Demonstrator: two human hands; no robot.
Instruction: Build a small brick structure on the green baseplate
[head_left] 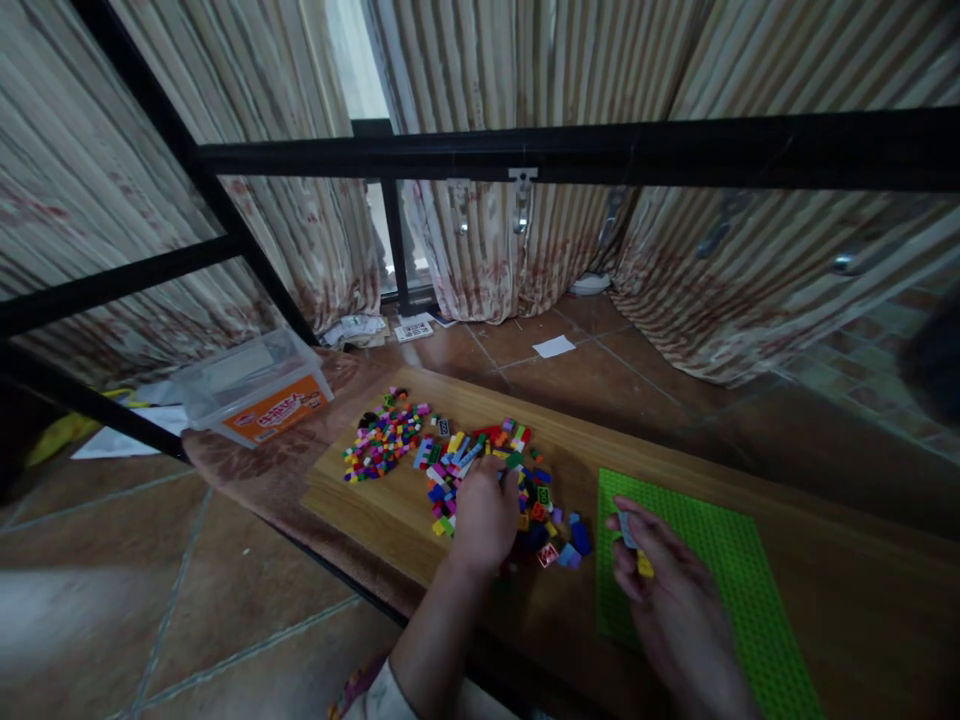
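Note:
My left hand (484, 515) rests palm down on a heap of small coloured bricks (480, 470) on a wooden table (390, 505), fingers curled into the pile; what they grip is hidden. My right hand (660, 575) hovers over the left edge of a green baseplate (720, 570), fingers pinched on a small grey piece (627, 530) with a yellow brick (645, 565) against the palm. A second cluster of tiny bricks (382, 440) lies further left.
A clear plastic box with an orange label (255, 390) stands at the table's left end. Black metal frame bars (570, 150) cross in front of striped curtains. Papers (553, 346) lie on the tiled floor beyond.

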